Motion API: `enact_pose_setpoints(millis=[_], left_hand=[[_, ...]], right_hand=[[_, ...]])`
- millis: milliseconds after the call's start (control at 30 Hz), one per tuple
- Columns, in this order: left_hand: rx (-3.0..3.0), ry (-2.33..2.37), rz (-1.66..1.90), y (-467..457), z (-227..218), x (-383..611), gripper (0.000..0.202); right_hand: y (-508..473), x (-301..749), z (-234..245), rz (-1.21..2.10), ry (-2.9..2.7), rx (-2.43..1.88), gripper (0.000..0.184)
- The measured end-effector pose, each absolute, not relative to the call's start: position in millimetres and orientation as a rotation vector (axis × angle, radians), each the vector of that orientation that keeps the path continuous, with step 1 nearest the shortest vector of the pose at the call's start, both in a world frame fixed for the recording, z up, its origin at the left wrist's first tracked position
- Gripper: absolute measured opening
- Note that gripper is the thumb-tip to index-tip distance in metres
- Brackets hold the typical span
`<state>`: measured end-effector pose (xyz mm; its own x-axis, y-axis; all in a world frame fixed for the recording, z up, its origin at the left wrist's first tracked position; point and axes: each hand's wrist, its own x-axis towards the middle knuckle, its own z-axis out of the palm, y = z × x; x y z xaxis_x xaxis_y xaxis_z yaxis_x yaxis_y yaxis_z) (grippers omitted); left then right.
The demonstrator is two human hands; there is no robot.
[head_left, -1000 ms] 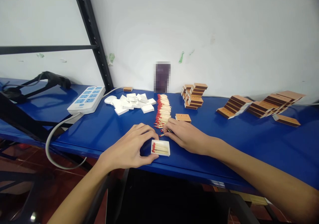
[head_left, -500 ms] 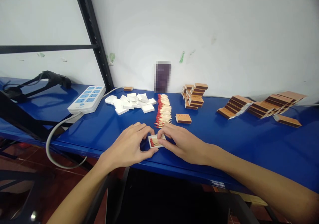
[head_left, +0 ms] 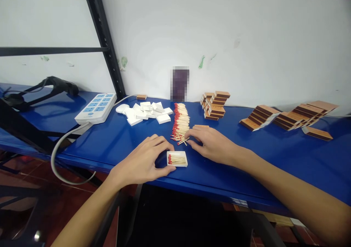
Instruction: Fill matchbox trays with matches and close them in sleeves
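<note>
Where the white tray [head_left: 179, 153] lay, head view: on the blue surface [head_left: 219, 177], near its front edge, between the two hands and just short of the near end of a row of matches [head_left: 181, 119].
Left hand [head_left: 144, 163]: I saw thumb and forefinger curved into a C, spread about as wide as the tray; these fingers bracketed its left end, seemingly with light contact on the far and near walls.
Right hand [head_left: 214, 142]: fingers nearly together at the pale tail ends of a few loose matches [head_left: 182, 141]; whether they pinched one, I could not make out.
Tray's handling: I judged it thin card, very light and apt to slide, its walls likely to buckle under a hard squeeze. Low on the two long walls looked the best hold, clear of the middle.
Matches' handling: almost weightless, stiff, prone to roll, and likely to snap if bent. I favoured the bare wood, away from the heads.
Tray's look: white, shallow, rectangular, lidless, with matches [head_left: 177, 160] lying lengthwise inside, red heads leftward, and bare floor showing along the far side.
Row's look: dense, running away toward the wall [head_left: 236, 16], red heads left, pale sticks right, jumbled at the near end.
</note>
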<state>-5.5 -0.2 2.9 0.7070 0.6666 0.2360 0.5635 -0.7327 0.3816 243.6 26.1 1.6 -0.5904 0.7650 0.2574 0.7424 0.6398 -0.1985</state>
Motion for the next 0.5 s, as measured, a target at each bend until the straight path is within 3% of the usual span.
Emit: enact_pose_setpoints(millis=[500], left_hand=[[2.632,0.967,0.506,-0.2,3.8,-5.4,0.025]], right_hand=[[30.2,245.8,-2.1,0.246,-2.557,-1.190,0.017]])
